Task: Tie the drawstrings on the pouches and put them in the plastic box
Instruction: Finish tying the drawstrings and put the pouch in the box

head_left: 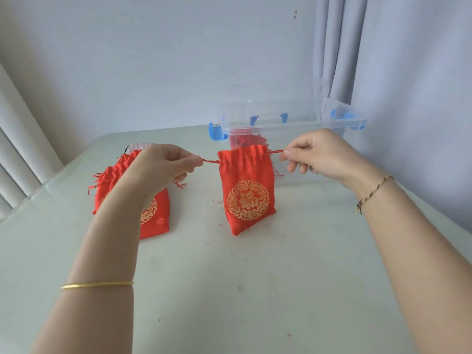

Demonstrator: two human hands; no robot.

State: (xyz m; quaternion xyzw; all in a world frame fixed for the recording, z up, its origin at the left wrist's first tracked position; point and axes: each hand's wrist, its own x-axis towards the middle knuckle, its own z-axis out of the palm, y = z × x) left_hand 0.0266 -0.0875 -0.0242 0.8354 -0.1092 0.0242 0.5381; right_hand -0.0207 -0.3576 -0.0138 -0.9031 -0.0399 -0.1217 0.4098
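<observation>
pale worktop (255,290): bit scuffed and stained, carried everything
red pouch (245,190): satiny cloth, gold print, strung between both hands, mouth gathered; couldn't tell if the bottom touched the worktop
left hand (163,167): fingers curled, pinched the left drawstring (210,161)
right hand (319,154): same deal on the right cord
handling: looked light, soft, kinda slippery, so I'd grab the cords close to the mouth, not the cloth
spare pouches (155,213): flat pile under the left wrist, looked untied
plastic box (293,123): clear, blue clips, far edge, some red pouches already inside
</observation>
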